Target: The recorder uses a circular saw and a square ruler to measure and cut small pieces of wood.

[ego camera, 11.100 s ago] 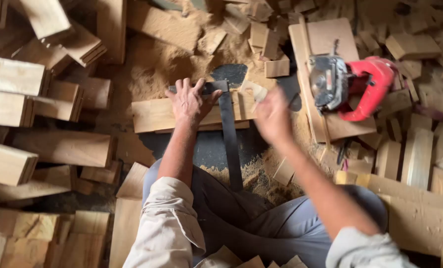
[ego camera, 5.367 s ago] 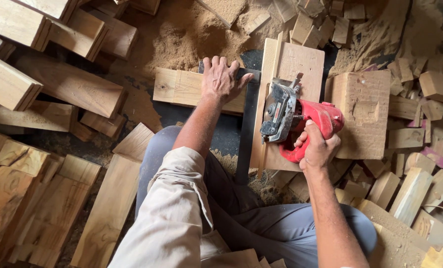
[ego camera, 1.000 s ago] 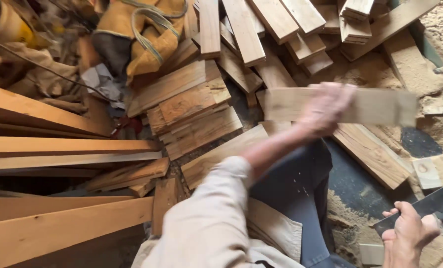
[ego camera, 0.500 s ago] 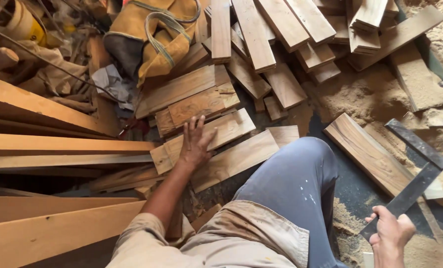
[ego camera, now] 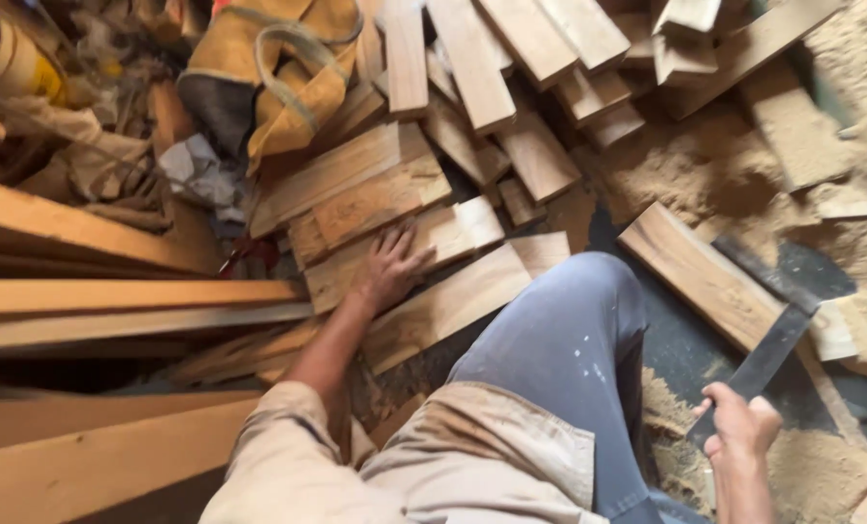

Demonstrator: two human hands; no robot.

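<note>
Left hand (ego camera: 392,267), no longer lifting a board, now presses open-palmed on a short plank (ego camera: 424,243); right hand (ego camera: 739,427) grips the steel square (ego camera: 773,340).

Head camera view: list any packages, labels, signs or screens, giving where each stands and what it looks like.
Yellow roll or tub: top left corner, round, yellow with a pale rim; kind unclear.
Tan bag: top centre-left on the planks, slumped, with pale straps.
No labels, signs or screens show.

Stacked boards (ego camera: 395,209) crowd the left hand (ego camera: 392,267) — only dark floor (ego camera: 681,340) lies open.
</note>
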